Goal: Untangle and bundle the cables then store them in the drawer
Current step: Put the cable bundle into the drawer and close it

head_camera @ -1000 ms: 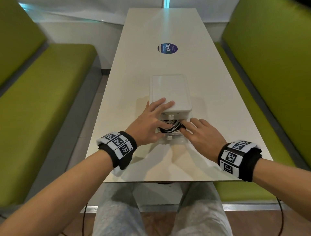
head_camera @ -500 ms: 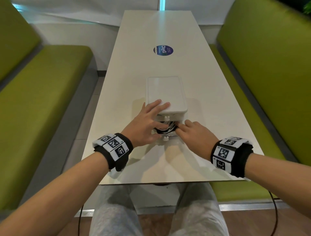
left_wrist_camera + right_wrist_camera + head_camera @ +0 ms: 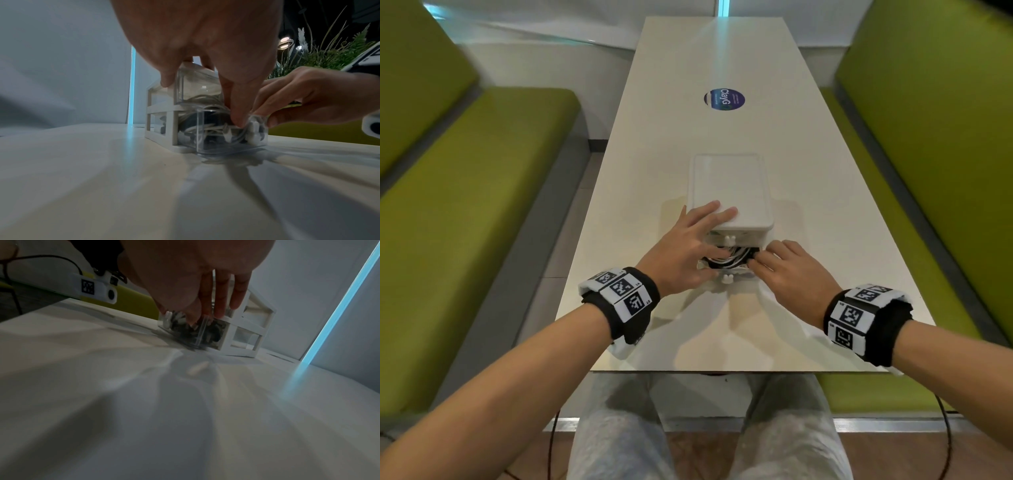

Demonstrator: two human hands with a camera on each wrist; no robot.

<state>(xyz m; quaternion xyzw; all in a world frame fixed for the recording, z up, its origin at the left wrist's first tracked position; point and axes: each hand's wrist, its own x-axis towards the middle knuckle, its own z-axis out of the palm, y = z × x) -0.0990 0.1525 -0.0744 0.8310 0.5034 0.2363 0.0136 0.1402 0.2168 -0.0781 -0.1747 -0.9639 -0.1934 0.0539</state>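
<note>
Head view, nearest first: both forearms wear black wristbands (image 3: 625,301) with square coded markers (small characters beside them too fine to read). On the white table (image 3: 640,192), near its near edge, the lower drawer (image 3: 726,272) of a small white drawer unit (image 3: 729,188) stands pulled out, holding the black and white cables (image 3: 732,257). The left hand (image 3: 685,253) lies spread, fingers straight on the unit's top, thumb down at the drawer's left side. The right hand (image 3: 787,274) has its fingertips curled at the drawer's right rim; whether they pinch a cable is hidden.

Left wrist view: the left hand's thumb (image 3: 236,104) presses into the clear drawer (image 3: 228,129); the coils inside are blurred. Right wrist view is dim and soft, the drawer's contents indistinct.

Toward the far edge, a round blue sticker (image 3: 724,99) reads "ClayG"; its smaller print is illegible.
</note>
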